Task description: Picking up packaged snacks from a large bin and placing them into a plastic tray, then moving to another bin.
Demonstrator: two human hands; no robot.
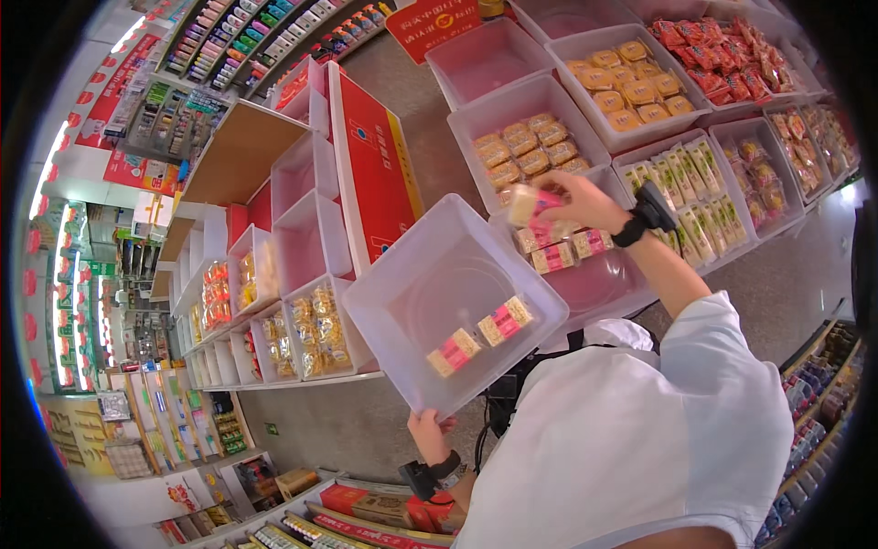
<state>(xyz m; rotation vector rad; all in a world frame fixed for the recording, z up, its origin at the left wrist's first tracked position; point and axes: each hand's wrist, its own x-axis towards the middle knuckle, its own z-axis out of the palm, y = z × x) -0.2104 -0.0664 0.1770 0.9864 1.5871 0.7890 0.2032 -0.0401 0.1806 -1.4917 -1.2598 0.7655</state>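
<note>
My left hand [431,436] grips the lower corner of a translucent white plastic bin [411,274], which is held tilted. Inside the bin lie two wrapped blocks of a pale, grainy snack with pink bands, one [454,353] beside the other [505,320]. My right hand [579,202] holds a similar pink-banded pack [531,204], slightly blurred, above a second bin [603,281]. Several more such packs [552,257] lie in that second bin, partly below my right hand. The tilted bin overlaps the second bin's near side. Both wrists wear black straps with small devices.
Beyond are bins of round wrapped pastries [531,154], yellow-packed cakes [624,86], red packets [737,62] and green-white packs [693,199]. A display [322,329] with bins of gold-wrapped snacks stands left, beside a red panel [377,151]. Stocked shelves [816,405] stand at the right edge.
</note>
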